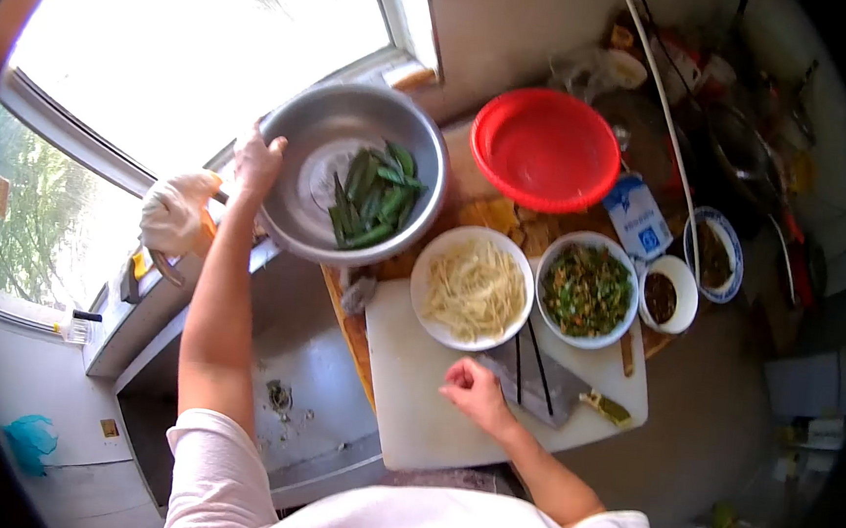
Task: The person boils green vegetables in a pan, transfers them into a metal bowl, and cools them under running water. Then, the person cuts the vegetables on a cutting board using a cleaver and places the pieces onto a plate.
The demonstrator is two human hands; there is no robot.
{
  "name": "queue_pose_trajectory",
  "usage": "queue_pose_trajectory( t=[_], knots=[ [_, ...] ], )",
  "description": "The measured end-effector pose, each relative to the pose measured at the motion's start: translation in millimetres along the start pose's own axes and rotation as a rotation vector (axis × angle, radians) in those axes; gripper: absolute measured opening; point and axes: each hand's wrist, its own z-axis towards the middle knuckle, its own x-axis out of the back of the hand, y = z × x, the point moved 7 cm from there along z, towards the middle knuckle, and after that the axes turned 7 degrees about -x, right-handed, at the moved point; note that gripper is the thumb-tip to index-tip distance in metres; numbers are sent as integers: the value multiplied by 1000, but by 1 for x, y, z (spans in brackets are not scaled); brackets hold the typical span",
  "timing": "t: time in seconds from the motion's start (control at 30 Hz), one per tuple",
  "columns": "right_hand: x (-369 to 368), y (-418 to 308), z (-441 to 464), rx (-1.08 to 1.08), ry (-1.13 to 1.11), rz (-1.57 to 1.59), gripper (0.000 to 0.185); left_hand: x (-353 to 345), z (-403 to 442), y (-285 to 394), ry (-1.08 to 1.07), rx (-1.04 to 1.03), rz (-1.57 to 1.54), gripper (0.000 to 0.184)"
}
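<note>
My left hand (256, 164) grips the left rim of a large metal basin (305, 123), its thumb over the edge. Green pepper pieces (378, 200) lie in the basin, mostly on its right side. My right hand (476, 389) is curled closed above the white cutting board (413, 410), with nothing visible in its fingers. Close beside it, a cleaver (555, 403) lies on the board, with dark chopsticks (537, 368) across its blade. Just beyond that hand stand a bowl of pale shreds (475, 285) and a bowl of chopped green vegetables (586, 290).
A red plastic basin (546, 147) sits at the back of the wooden surface. To the right are a blue-and-white packet (639, 220), a small sauce bowl (671, 293) and a blue-rimmed bowl (728, 248). The metal sink (321, 394) lies left of the board, below the window.
</note>
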Motion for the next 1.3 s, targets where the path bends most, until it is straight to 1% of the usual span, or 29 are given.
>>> queue_pose_trajectory(
  t=[0.03,0.1,0.13,0.17,0.23,0.27,0.3,0.33,0.37,0.4,0.43,0.47,0.5,0.57,0.6,0.67,0.7,0.77,0.8,0.9,0.93,1.0,1.03,1.07,1.1,1.17,1.2,1.3],
  knots=[
    [5,-8,-3,13,20,27,16,5,-8,8,6,-29,22,53],
    [20,-17,-10,20,75,50,13,23,-27,25,150,-244,-107,41],
    [30,-19,-14,29,99,94,13,45,-49,47,191,-292,-83,31],
    [41,-21,-20,36,127,140,14,57,-69,59,280,-413,-109,20],
    [68,-37,-40,69,224,146,17,65,-113,69,206,-444,-262,9],
    [83,-38,-50,82,292,157,18,61,-138,74,178,-507,-303,7],
    [99,-40,-61,105,387,132,20,56,-167,77,153,-567,-349,7],
    [116,-50,-76,157,537,-49,22,44,-198,80,45,-577,-419,10],
    [127,-58,-93,108,633,-323,27,32,-232,83,-56,-590,-488,13],
    [135,-68,-106,257,757,-500,29,14,-272,85,-137,-665,-540,17],
    [136,-74,-120,406,877,-683,31,2,-316,96,-279,-700,-508,15],
    [137,-57,-125,313,834,-662,35,-16,-364,105,-292,-895,-448,14],
    [132,-42,-127,242,799,-648,35,-41,-409,115,-554,-970,-501,27],
    [122,-9,-123,111,710,-624,36,-27,-451,154,-565,-1132,-440,47],
    [111,-9,-122,208,761,-821,34,-33,-462,160,-606,-1124,-391,52],
    [100,-6,-115,202,759,-1076,30,-53,-477,164,-687,-1088,-277,61],
    [98,-1,-111,198,734,-1171,28,-56,-476,161,-653,-1087,-278,61],
    [108,6,-108,244,727,-1139,28,-61,-473,152,-596,-1091,-264,63],
    [115,7,-109,267,724,-1115,29,-62,-472,148,-588,-1061,-296,59],
    [148,3,-123,336,812,-1166,33,-60,-465,153,-483,-1010,-255,46],
    [162,14,-124,276,773,-1200,37,-62,-456,159,-545,-888,-305,40],
    [181,33,-130,178,693,-1237,37,-72,-435,177,-664,-627,-404,29],
    [189,42,-130,132,651,-1251,38,-70,-423,193,-558,-587,-412,28],
    [193,44,-132,221,648,-1228,38,-70,-413,213,-452,-551,-416,27],
    [196,45,-131,216,611,-1240,38,-71,-406,233,-354,-515,-417,26],
    [194,45,-132,199,541,-1261,38,-88,-395,274,-389,-478,-263,33],
    [192,45,-132,285,526,-1286,37,-106,-394,286,-444,-490,-181,36],
    [203,50,-146,220,377,-1115,36,-139,-384,293,-417,-351,-151,22]
  ],
)
